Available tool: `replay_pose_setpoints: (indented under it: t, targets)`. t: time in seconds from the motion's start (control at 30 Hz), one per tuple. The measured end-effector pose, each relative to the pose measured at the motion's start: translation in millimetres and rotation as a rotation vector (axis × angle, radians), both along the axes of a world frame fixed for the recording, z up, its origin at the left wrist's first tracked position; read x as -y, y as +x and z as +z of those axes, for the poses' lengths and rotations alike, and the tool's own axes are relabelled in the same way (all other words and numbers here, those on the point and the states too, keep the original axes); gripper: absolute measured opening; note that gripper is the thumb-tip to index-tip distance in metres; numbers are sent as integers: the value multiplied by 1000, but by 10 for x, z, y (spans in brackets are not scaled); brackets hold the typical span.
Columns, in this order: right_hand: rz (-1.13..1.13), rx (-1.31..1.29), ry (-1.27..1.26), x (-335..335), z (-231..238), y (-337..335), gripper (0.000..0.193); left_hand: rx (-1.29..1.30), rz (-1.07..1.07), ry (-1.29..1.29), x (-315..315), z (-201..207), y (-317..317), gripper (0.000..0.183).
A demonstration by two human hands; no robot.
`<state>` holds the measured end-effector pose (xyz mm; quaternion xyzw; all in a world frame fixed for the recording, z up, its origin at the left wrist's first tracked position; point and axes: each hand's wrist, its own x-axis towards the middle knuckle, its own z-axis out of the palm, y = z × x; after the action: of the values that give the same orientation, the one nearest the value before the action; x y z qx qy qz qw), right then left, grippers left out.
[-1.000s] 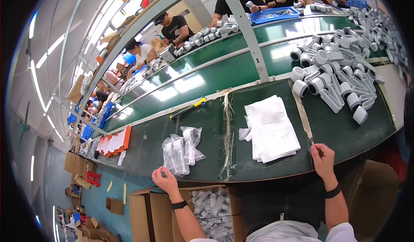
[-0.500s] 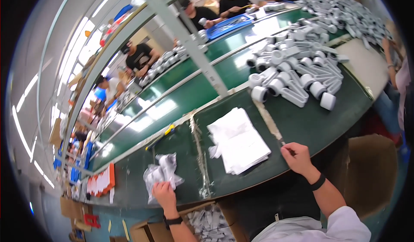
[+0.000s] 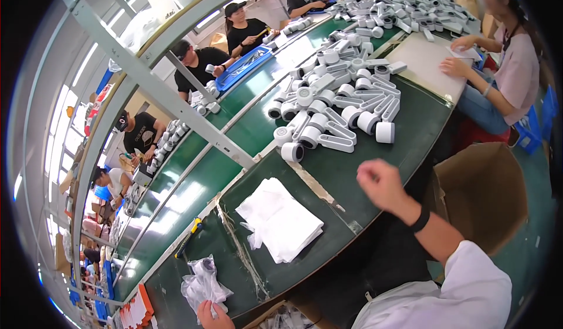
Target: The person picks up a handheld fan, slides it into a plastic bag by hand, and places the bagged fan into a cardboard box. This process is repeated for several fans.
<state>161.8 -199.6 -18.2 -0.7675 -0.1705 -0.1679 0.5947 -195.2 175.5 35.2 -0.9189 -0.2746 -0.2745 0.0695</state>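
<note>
My left hand [image 3: 214, 315] is at the lower edge of a clear plastic bag [image 3: 206, 285] near the table's front edge. Its fingers are bent and seem to pinch the bag's edge. Inside the bag is a grey-white part with a round end. My right hand [image 3: 382, 187] hovers over the front of the green table, its fingers curled and blurred; anything in them cannot be made out. Beyond it lies a heap of grey-white devices with round heads and long handles [image 3: 346, 97]. A stack of white sheets [image 3: 281, 220] rests between my hands.
A yellow-and-black tool [image 3: 189, 235] lies by the table's back rail. An open cardboard box [image 3: 481, 197] stands at the right, and another box [image 3: 287, 317] below the table. A co-worker [image 3: 504, 77] sits at the right; others work across the conveyor. A metal post [image 3: 170, 106] slants ahead.
The view has turned to the right. My right hand has moved off the table's front edge toward the heap. My left hand stays at the plastic bag.
</note>
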Motion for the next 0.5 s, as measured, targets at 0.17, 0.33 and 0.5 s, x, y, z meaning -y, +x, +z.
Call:
replay_pose_setpoints:
  t: [0.17, 0.33, 0.5]
  targets:
    - [-416, 158, -426, 770, 106, 1019, 37, 164, -153, -105, 205, -87, 316, 26]
    - [-275, 249, -914, 1197, -178, 1537, 44, 228, -502, -377, 865, 23, 1136, 20]
    - [-152, 148, -1028, 1096, -4, 1427, 41, 165, -697, -316, 1214, -214, 1839, 17]
